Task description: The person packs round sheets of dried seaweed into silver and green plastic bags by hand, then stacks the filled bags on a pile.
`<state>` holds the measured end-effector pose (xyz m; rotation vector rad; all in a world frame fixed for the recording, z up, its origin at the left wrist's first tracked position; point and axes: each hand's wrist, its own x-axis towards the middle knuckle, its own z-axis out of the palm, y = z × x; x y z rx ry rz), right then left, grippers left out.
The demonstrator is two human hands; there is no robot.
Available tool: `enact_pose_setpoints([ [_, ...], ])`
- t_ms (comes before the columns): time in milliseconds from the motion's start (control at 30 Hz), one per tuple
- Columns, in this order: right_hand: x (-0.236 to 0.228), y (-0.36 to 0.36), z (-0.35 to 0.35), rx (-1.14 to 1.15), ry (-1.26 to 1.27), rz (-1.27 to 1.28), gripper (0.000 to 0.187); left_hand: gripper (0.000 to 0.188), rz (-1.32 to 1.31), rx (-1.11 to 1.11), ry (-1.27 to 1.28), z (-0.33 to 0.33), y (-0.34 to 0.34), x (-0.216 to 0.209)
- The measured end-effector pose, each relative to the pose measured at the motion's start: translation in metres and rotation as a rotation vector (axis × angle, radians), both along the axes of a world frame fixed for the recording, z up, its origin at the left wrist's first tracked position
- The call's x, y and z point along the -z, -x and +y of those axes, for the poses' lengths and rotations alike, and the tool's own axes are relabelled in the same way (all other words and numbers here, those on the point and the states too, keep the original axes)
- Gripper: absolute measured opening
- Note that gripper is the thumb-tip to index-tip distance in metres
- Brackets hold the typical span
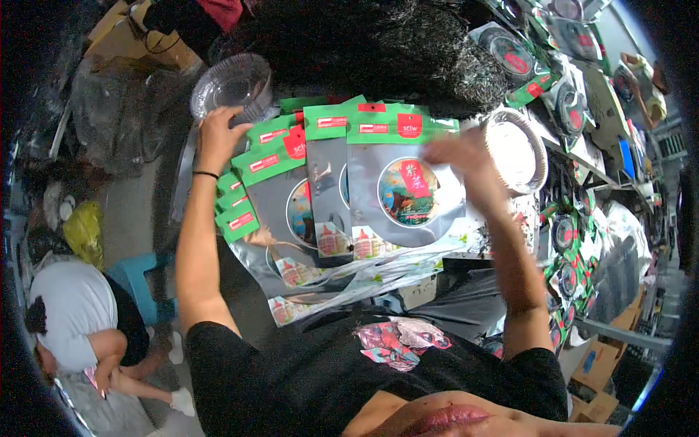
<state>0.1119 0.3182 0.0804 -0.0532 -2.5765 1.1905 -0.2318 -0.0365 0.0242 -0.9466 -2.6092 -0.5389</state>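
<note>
My left hand (pixel 218 138) is beside the rim of a clear round plastic tub (pixel 231 86), with its thumb and fingers apart. Whether it touches the tub I cannot tell. My right hand (pixel 466 156) is smeared by motion over the upper right of the nearest pouch and close to a second round clear tub (pixel 537 149). Between my arms lie several flat silver pouches (pixel 368 197), fanned out and overlapping, with green top bands, red labels and round picture panels. No pouch is visibly gripped.
A big heap of black, dry, shredded stuff (pixel 349 54) fills the far side. Several more pouches (pixel 564 233) are piled along the right. At the left a person in a light grey top (pixel 73 313) sits bent over near a blue stool (pixel 138 284); cardboard boxes (pixel 597 364) stand lower right.
</note>
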Motion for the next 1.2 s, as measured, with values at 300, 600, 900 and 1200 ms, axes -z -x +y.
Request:
enact_pose_setpoints([
  [300, -0.009, 0.025, -0.002, 0.210, 0.567, -0.046, 0.024, 0.039, -0.378, 0.170, 0.097, 0.011, 0.051, -0.019],
  [600, -0.107, 0.250, -0.056, 0.360, 1.306, -0.103, 0.120, 0.021, -0.492, 0.303, 0.110, -0.018, 0.080, -0.002],
  [900, -0.074, 0.359, 0.013, 1.210, 1.942, 0.270, 0.076, 0.019, -0.204, 0.241, 0.314, 0.030, 0.057, 0.005],
  [1200, -0.130, 0.327, -0.023, 1.058, 1.885, 0.362, 0.090, 0.006, 0.157, 0.075, -0.416, 0.024, 0.073, 0.020],
])
